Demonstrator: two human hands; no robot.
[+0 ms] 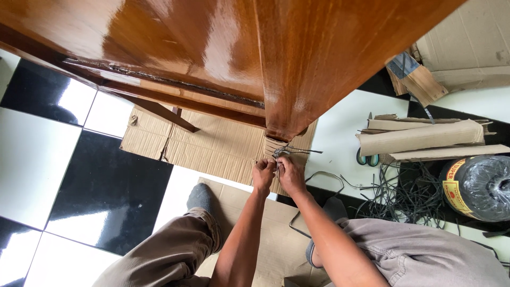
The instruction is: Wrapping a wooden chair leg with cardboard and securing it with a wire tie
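A glossy brown wooden furniture piece (223,53) fills the top of the head view, and its corner leg (287,125) comes down toward me. The foot of that leg is wrapped in corrugated cardboard (273,149). My left hand (263,175) and my right hand (291,175) meet just below the wrap, both pinching a dark strap (297,150) that runs around the cardboard, its loose ends sticking out to the right. The fingertips hide the point where the strap ends cross.
Flattened cardboard (212,143) lies under the furniture on a black-and-white tiled floor (106,191). To the right are rolled cardboard pieces (425,139), scissors with green handles (367,158), a tangle of dark strap offcuts (404,196) and a wrapped strap roll (481,187). My knees frame the bottom.
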